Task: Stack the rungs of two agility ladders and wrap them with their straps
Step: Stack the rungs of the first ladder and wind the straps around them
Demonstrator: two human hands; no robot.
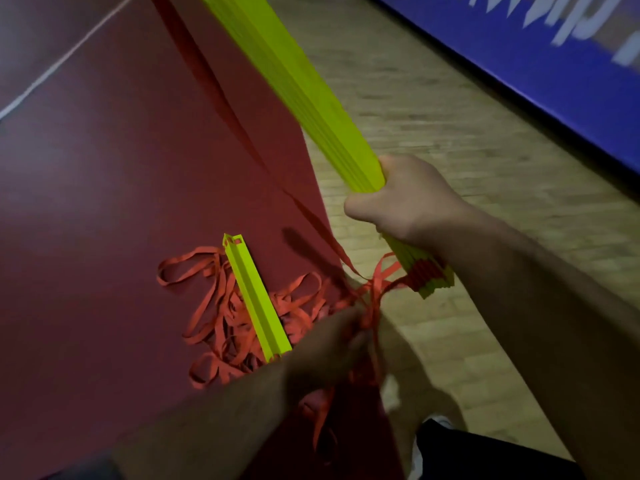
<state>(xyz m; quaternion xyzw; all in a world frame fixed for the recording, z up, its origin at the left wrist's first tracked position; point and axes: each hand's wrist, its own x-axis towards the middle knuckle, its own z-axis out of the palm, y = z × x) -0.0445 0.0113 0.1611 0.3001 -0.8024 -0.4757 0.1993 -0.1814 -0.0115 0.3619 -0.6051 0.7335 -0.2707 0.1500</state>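
My right hand (408,199) grips a thick stack of yellow-green rungs (298,84) near its lower end, holding it tilted up and away over the floor. Red straps (377,282) trail from the stack's near end down to my left hand (332,344), which pinches a bunch of them. A second stack of yellow-green rungs (254,296) lies on the dark red floor, on a loose tangle of red straps (221,323). One long strap (221,95) stretches away along the floor.
The dark red floor area (104,220) meets a pale wooden floor (450,126) on the right. A blue banner with white lettering (554,71) runs along the far right. A white line (62,60) crosses the upper left. My dark trouser leg (485,455) shows at the bottom.
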